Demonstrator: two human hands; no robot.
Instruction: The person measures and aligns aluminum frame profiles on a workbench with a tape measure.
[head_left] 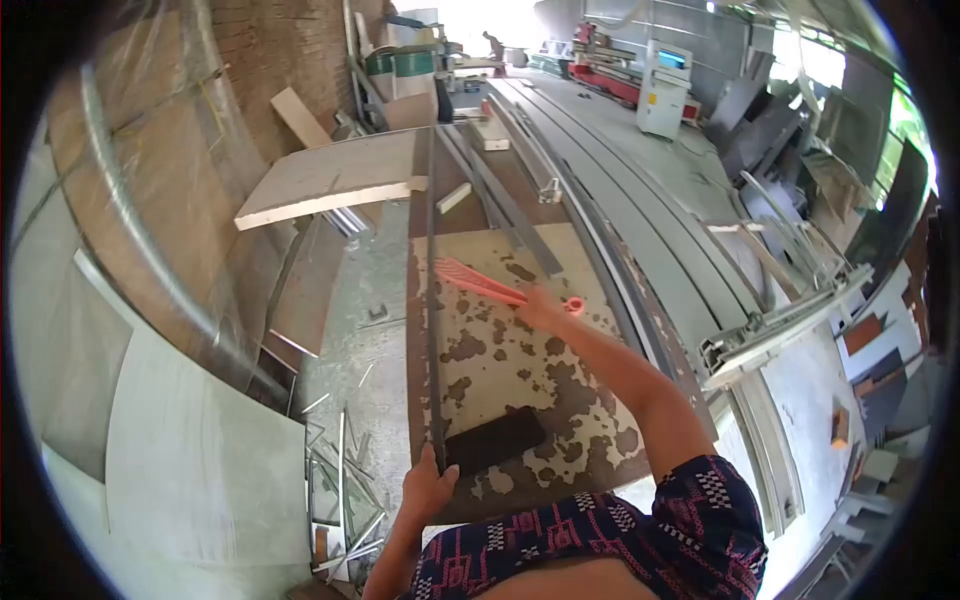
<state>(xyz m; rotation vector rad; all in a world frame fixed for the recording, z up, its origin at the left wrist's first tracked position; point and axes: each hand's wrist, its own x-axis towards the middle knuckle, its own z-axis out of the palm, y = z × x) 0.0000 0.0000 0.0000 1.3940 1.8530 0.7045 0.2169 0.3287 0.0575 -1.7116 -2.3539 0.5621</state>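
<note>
My right hand (542, 310) is closed around a red plastic brush-like tool (478, 281), whose ringed handle end sticks out past the hand. Its ribbed, flared part points left over the worn, patchy board (510, 340) on the bench; motion blur hides its exact kind. Down at the near left corner, my left hand (428, 488) grips the near end of a long dark strip (432, 330), thumb on one side and fingers on the other. That strip runs lengthwise along the bench's left edge. Just right of the left hand lies a flat black rectangular object (495, 440).
Metal bars (505, 200) and a small wood block (453, 198) lie farther up the bench. A pale panel (340, 170) juts out at left. Offcuts (345, 480) litter the floor. Long grey rails (630, 190) run along the right; a white machine cabinet (664, 90) stands behind.
</note>
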